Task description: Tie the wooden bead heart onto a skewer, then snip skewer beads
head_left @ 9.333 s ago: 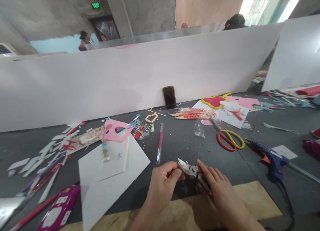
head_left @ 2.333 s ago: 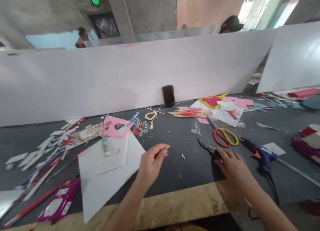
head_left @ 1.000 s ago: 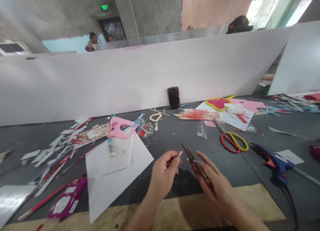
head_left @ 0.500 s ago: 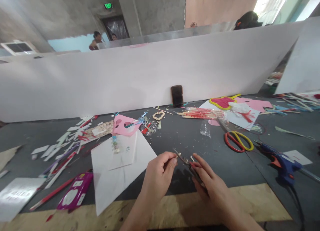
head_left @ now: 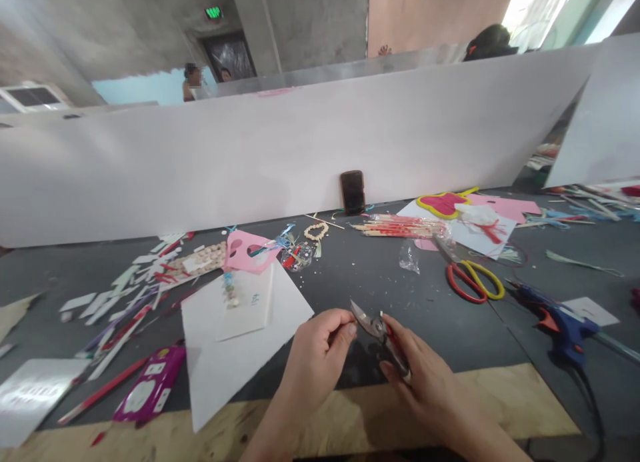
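My right hand [head_left: 420, 365] is wrapped round a pair of pruning shears [head_left: 393, 345], whose metal blades point up and left. Thumb and fingers of my left hand [head_left: 323, 345] are pinched together just left of the blade tips; whatever lies between them is too small or hidden to make out. Under both hands is the dark tabletop [head_left: 360, 275], sprinkled with tiny pale bits. A white paper sheet [head_left: 215, 375] with a smaller white card [head_left: 253, 319] on it lies left of my left hand. Beyond the hands sits a ring of pale beads [head_left: 316, 231].
To the right lie red-and-yellow-handled scissors [head_left: 475, 282] and a blue glue gun [head_left: 565, 325] with a cord. Bundled sticks [head_left: 400, 227] and a phone [head_left: 353, 192] are further back, before a white partition [head_left: 250, 155]. Strips and a purple packet [head_left: 150, 385] lie left.
The pruning shears have turned in my right hand, their blades now showing more broadly. The pale piece at my left fingertips no longer shows. My right fingers have drawn in around the handles.
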`<control>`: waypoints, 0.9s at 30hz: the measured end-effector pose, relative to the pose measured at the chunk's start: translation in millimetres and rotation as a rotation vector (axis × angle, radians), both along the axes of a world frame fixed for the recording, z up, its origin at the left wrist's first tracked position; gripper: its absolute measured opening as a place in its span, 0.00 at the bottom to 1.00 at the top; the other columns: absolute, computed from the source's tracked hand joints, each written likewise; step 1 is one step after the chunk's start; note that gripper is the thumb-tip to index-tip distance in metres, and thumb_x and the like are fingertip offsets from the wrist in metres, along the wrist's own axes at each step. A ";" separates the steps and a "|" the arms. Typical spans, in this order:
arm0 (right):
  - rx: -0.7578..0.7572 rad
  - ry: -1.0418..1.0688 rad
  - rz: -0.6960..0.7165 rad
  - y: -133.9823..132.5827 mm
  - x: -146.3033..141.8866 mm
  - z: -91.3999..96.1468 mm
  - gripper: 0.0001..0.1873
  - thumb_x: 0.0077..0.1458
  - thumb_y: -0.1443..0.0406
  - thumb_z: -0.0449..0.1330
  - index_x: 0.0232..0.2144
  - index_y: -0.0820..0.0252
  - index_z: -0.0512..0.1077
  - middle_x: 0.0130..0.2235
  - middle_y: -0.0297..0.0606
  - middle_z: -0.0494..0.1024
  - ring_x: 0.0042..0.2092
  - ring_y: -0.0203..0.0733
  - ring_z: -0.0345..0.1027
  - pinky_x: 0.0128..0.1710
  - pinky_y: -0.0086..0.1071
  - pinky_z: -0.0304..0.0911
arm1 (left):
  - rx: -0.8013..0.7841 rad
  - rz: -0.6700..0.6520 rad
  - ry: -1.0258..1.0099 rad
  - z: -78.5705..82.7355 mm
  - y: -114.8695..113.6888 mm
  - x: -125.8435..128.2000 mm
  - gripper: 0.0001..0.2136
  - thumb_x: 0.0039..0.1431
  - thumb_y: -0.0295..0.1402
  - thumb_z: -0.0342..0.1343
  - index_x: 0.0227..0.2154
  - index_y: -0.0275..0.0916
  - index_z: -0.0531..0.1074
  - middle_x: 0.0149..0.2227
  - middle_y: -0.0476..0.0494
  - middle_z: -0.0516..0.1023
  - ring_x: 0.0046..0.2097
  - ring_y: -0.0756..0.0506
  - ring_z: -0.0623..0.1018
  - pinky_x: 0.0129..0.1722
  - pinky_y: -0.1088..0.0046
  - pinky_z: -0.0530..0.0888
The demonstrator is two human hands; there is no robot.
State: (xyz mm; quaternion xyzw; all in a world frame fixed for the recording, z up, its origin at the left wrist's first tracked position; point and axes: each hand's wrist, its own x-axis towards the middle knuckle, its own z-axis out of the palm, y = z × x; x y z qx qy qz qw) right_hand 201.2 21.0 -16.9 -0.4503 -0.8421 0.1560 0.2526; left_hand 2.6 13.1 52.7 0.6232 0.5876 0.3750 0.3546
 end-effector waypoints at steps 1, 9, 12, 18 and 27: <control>0.014 -0.015 -0.006 -0.5 1.8 2.2 0.30 0.57 0.64 0.50 0.60 0.60 0.49 0.50 0.50 0.71 0.49 0.46 0.69 0.46 0.40 0.67 | 0.005 -0.013 -0.028 -0.5 -0.2 1.6 0.09 0.59 0.34 0.49 0.31 0.40 0.74 0.28 0.48 0.75 0.30 0.49 0.71 0.30 0.78 0.65; 0.009 -0.114 -0.052 -1.7 17.0 15.1 0.25 0.59 0.62 0.48 0.57 0.63 0.54 0.42 0.47 0.74 0.41 0.43 0.72 0.39 0.36 0.69 | -0.029 -0.007 -0.178 -9.1 2.7 19.3 0.09 0.58 0.37 0.52 0.29 0.39 0.75 0.25 0.50 0.72 0.28 0.51 0.68 0.28 0.79 0.63; -0.014 -0.136 -0.049 -0.2 23.2 10.6 0.24 0.59 0.63 0.47 0.57 0.64 0.53 0.44 0.49 0.73 0.42 0.44 0.71 0.41 0.36 0.68 | -0.054 0.009 -0.178 -13.9 4.0 23.8 0.10 0.57 0.37 0.52 0.28 0.38 0.75 0.23 0.51 0.70 0.26 0.52 0.65 0.26 0.79 0.62; -0.049 -0.197 -0.101 2.9 30.6 1.5 0.26 0.59 0.61 0.47 0.59 0.63 0.53 0.45 0.49 0.73 0.43 0.48 0.70 0.41 0.42 0.68 | -0.057 0.025 -0.157 -24.8 10.0 28.8 0.10 0.57 0.37 0.51 0.29 0.39 0.75 0.21 0.52 0.67 0.25 0.52 0.66 0.26 0.78 0.62; -0.005 -0.216 -0.095 3.6 32.5 6.2 0.31 0.59 0.63 0.47 0.63 0.55 0.46 0.53 0.47 0.68 0.50 0.50 0.65 0.43 0.44 0.67 | -0.070 0.012 -0.175 -28.8 13.0 31.7 0.12 0.57 0.35 0.50 0.24 0.36 0.74 0.17 0.53 0.64 0.21 0.54 0.60 0.22 0.79 0.57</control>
